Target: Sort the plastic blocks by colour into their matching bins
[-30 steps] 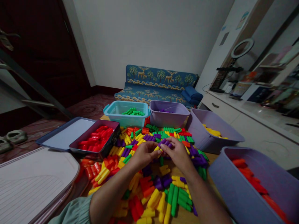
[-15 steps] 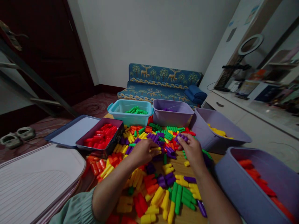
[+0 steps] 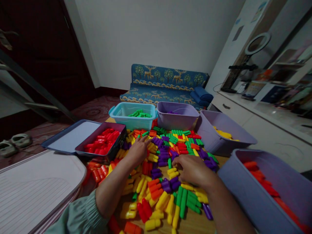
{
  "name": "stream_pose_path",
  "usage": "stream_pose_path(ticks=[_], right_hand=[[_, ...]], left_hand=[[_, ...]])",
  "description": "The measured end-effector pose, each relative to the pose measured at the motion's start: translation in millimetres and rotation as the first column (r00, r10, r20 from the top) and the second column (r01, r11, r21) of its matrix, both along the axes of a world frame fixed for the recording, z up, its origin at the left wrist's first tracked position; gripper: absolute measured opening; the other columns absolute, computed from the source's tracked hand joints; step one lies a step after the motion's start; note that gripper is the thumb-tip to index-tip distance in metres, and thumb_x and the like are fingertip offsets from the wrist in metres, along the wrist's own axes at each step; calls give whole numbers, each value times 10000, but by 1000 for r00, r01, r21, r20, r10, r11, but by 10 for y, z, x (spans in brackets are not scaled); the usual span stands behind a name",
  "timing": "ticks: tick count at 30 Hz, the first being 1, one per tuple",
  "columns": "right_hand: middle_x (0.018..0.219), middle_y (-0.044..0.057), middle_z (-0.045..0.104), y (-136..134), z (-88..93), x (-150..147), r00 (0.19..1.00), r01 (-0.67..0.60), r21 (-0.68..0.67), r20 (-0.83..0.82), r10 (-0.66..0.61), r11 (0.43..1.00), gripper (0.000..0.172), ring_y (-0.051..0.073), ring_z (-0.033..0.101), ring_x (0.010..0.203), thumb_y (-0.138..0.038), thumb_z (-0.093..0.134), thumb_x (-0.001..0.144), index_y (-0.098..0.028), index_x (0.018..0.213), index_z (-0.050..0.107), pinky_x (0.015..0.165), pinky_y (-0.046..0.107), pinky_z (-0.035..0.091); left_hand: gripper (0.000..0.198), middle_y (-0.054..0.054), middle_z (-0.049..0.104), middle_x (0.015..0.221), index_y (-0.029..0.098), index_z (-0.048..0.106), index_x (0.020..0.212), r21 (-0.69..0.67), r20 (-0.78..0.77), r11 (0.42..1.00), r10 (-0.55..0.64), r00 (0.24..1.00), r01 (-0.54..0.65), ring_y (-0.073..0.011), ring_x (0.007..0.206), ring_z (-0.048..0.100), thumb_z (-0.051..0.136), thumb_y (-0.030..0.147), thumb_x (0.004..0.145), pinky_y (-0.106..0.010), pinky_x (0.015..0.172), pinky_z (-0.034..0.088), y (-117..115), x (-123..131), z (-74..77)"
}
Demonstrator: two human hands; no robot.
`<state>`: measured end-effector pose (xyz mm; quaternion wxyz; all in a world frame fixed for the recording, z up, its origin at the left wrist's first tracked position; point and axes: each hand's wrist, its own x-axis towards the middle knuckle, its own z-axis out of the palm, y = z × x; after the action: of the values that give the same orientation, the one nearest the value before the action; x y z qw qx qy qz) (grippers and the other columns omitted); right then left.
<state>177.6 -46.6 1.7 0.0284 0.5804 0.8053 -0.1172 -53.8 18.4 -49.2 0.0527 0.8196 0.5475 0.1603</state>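
Loose plastic tube-shaped building blocks in purple, yellow, green, red and orange cover the wooden table (image 3: 192, 224). My left hand (image 3: 138, 151) reaches over the far left of the pile, its fingers apart and stretched forward close to a small green block (image 3: 145, 133). No block shows in it. My right hand (image 3: 193, 169) is low over the middle, palm down, with bent fingers apart. Its fingertips are beside purple blocks (image 3: 163, 159) and a yellow block (image 3: 173, 173); nothing held shows, and its palm side is hidden.
A blue bin (image 3: 133, 123) holds green blocks; a purple bin (image 3: 177, 120) behind holds purple ones. To the right, one bin (image 3: 214, 144) has yellow blocks and another bin (image 3: 243, 188) orange-red ones. At left, an open case (image 3: 122, 136) contains red blocks, near a white board (image 3: 41, 182).
My left hand has moved forward and left, away from the yellow block at its fingers. My right hand has come down and back toward me, and the purple block no longer shows in it.
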Motion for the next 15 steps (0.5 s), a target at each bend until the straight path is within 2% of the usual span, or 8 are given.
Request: stream_pose_path(ticks=[2, 5, 10, 15], right_hand=[[923, 21, 704, -10, -55, -54, 999, -25, 14, 44, 24, 1000, 435, 220, 632, 860, -138, 691, 546, -307, 946, 707, 641, 264, 333], [928, 39, 694, -1, -107, -103, 998, -34, 22, 59, 33, 999, 382, 229, 624, 879, -158, 676, 582, -284, 941, 703, 655, 275, 326], [833, 8, 688, 49, -134, -96, 1000, 14, 24, -2, -14, 1000, 226, 176, 607, 769, -156, 667, 589, -233, 801, 666, 577, 251, 267], [743, -8, 680, 78, -160, -102, 999, 15, 35, -33, -14, 999, 149, 152, 593, 708, -141, 647, 611, -223, 735, 643, 553, 245, 242]], left_hand=[[541, -163, 506, 1359, 155, 571, 1269, 21, -1, 1000, -1, 1000, 1, -275, 1226, 488, 415, -2, 775, -435, 1037, 363, 1, 15, 1], [439, -158, 565, 1258, 160, 628, 1195, 40, 19, 999, 27, 999, -28, -259, 1142, 536, 405, 58, 831, -400, 992, 407, 18, 25, -13], [317, -144, 627, 1068, 158, 693, 1071, 17, 102, 996, 88, 991, -90, -257, 1008, 583, 471, 153, 844, -378, 917, 450, 28, 21, -40], [297, -134, 647, 1018, 144, 699, 1037, -3, 173, 998, 64, 983, -64, -255, 982, 583, 515, 134, 805, -380, 912, 442, 28, 20, -38]])
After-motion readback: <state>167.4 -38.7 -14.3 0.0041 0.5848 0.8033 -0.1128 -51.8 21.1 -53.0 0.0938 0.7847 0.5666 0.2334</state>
